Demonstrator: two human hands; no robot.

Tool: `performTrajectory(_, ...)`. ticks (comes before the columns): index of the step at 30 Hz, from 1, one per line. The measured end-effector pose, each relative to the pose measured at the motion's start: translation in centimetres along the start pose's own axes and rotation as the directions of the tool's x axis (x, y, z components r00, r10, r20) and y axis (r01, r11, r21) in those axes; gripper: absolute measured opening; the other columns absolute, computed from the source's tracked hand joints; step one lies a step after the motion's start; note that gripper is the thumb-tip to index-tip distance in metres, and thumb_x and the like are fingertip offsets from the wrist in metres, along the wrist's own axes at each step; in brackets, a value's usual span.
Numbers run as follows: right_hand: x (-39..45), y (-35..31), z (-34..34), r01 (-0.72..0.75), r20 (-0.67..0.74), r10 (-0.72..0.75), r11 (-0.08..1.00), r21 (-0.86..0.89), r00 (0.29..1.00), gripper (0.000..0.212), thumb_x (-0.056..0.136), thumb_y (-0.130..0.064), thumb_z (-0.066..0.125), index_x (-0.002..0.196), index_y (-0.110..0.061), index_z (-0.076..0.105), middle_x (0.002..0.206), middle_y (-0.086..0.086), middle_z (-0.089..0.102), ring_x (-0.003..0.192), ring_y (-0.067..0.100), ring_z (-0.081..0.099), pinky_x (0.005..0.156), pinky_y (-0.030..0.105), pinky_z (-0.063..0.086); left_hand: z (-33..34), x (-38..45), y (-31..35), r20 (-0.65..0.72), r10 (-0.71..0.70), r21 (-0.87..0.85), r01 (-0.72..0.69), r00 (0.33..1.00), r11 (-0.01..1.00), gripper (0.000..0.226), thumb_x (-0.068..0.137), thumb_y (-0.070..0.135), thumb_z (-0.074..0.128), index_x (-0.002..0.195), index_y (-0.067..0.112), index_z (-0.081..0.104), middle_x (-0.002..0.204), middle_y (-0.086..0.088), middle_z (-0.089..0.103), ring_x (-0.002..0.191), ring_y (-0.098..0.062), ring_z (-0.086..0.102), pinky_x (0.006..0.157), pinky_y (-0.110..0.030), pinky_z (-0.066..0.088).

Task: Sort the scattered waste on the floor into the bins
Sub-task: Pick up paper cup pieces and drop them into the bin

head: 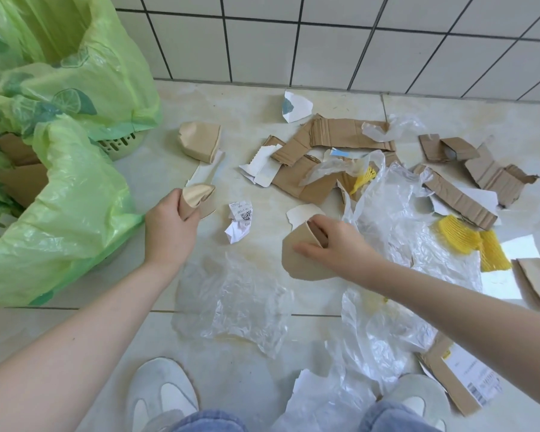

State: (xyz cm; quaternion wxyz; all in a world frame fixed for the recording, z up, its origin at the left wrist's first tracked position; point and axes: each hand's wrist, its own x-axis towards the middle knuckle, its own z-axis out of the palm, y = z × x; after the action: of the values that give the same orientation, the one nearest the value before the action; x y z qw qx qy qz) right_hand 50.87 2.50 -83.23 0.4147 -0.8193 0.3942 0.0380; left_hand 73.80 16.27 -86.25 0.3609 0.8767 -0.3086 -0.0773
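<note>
Two crumpled tan paper pieces are in hand: the left hand [169,227] clasps a creased, folded tan paper wad [197,198] near the green-bagged bin [75,194]; the right hand [337,244] pinches a flat tan paper scrap [296,260] on the pale tiled floor [247,126], beside clear crinkled plastic film [237,300].

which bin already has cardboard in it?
The nearer green-bagged bin, lower left: brown cardboard shows inside its opening. The farther bin by the wall shows only green liner inside.

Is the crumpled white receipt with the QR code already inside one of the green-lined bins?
No, the crumpled receipt lies on the floor tiles between the left hand and the right hand, apart from the green-lined bin.
</note>
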Motion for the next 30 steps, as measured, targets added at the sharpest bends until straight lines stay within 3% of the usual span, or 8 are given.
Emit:
performTrajectory(5, 1.6, -0.5, -1.1, -0.044, -0.048, 0.048, 0.996, 0.074, 0.998, 0.044, 0.088, -0.038, 0.060, 0.065, -0.015, 0.031, 0.063, -0.001, 0.033, 0.057, 0.015, 0.031, 0.046, 0.025, 0.028, 0.6, 0.9, 3.6, 0.022, -0.163, -0.307, 0.162, 0.986, 0.938, 0.020, 0.082, 0.020, 0.067, 0.072, 0.009, 0.055, 0.062, 0.000, 0.047, 0.056, -0.011, 0.037, 0.050, -0.020, 0.031)
performTrajectory(7, 2.7, -0.4, -1.4, -0.063, -0.077, 0.069, 0.995, 0.079, 0.995, 0.042, 0.088, -0.036, 0.061, 0.065, -0.014, 0.032, 0.063, 0.000, 0.033, 0.057, 0.016, 0.031, 0.048, 0.025, 0.027, 1.2, 1.1, 4.7, 0.175, -0.251, -0.363, 0.299, 0.952, 0.883, 0.017, 0.081, 0.022, 0.071, 0.077, 0.008, 0.062, 0.068, -0.001, 0.053, 0.059, -0.012, 0.042, 0.052, -0.021, 0.034)
performTrajectory(10, 4.7, 0.1, -1.6, -0.143, -0.117, 0.161, 0.979, 0.148, 0.980, 0.037, 0.085, -0.033, 0.064, 0.069, -0.012, 0.039, 0.066, 0.003, 0.039, 0.062, 0.018, 0.038, 0.055, 0.030, 0.031, 2.7, 0.9, 4.7, 0.472, -0.316, -0.220, 0.457, 0.823, 0.862, 0.012, 0.081, 0.026, 0.073, 0.080, 0.017, 0.066, 0.073, 0.002, 0.059, 0.064, -0.012, 0.054, 0.055, -0.024, 0.038)
performTrajectory(14, 5.8, 0.8, -1.3, -0.254, -0.011, 0.254, 0.967, 0.014, 0.967, 0.031, 0.080, -0.027, 0.069, 0.070, -0.015, 0.042, 0.074, 0.001, 0.044, 0.074, 0.021, 0.044, 0.056, 0.026, 0.035, 4.9, 0.8, 2.5, 0.508, -0.269, 0.037, 0.291, 0.818, 0.956, 0.023, 0.070, 0.033, 0.076, 0.077, 0.012, 0.069, 0.091, -0.001, 0.060, 0.092, -0.025, 0.055, 0.067, -0.026, 0.036)
performTrajectory(15, 5.9, 0.9, -1.0, -0.268, 0.020, 0.269, 0.962, -0.058, 0.963, 0.023, 0.079, -0.028, 0.069, 0.083, -0.016, 0.051, 0.087, 0.004, 0.049, 0.088, 0.024, 0.047, 0.065, 0.028, 0.040, 5.3, 0.6, 2.2, 0.501, -0.239, 0.080, 0.230, 0.832, 0.970, 0.020, 0.071, 0.031, 0.075, 0.075, 0.013, 0.068, 0.104, 0.002, 0.055, 0.107, -0.025, 0.049, 0.076, -0.024, 0.033)
performTrajectory(17, 6.1, 1.1, -0.4, -0.304, 0.054, 0.319, 0.933, -0.192, 0.946, 0.048, 0.079, -0.031, 0.069, 0.120, -0.015, 0.050, 0.121, 0.011, 0.045, 0.119, 0.031, 0.038, 0.093, 0.035, 0.039, 5.7, 0.3, 2.3, 0.505, -0.194, 0.152, 0.134, 0.841, 0.979, 0.010, 0.076, 0.026, 0.074, 0.080, 0.019, 0.068, 0.127, 0.002, 0.043, 0.124, -0.025, 0.033, 0.085, -0.019, 0.023)
performTrajectory(21, 6.0, 0.9, 0.7, -0.349, 0.024, 0.359, 0.919, -0.182, 0.933, 0.062, 0.078, -0.030, 0.069, 0.132, -0.019, 0.040, 0.141, 0.012, 0.028, 0.132, 0.037, 0.024, 0.104, 0.040, 0.032, 6.1, 0.7, 2.4, 0.518, -0.123, 0.206, 0.016, 0.846, 0.979, 0.018, 0.079, 0.027, 0.073, 0.094, 0.017, 0.071, 0.127, 0.004, 0.041, 0.125, -0.021, 0.025, 0.100, -0.028, 0.026)
performTrajectory(30, 6.9, 1.1, 0.8, -0.319, -0.010, 0.329, 0.905, -0.280, 0.944, 0.056, 0.071, -0.036, 0.072, 0.121, -0.027, 0.047, 0.132, 0.011, 0.032, 0.121, 0.038, 0.033, 0.100, 0.044, 0.034, 7.4, 1.3, 1.8, 0.517, -0.122, 0.214, 0.010, 0.847, 0.977, 0.029, 0.076, 0.028, 0.077, 0.100, 0.013, 0.070, 0.116, 0.002, 0.042, 0.111, -0.026, 0.043, 0.091, -0.025, 0.037)
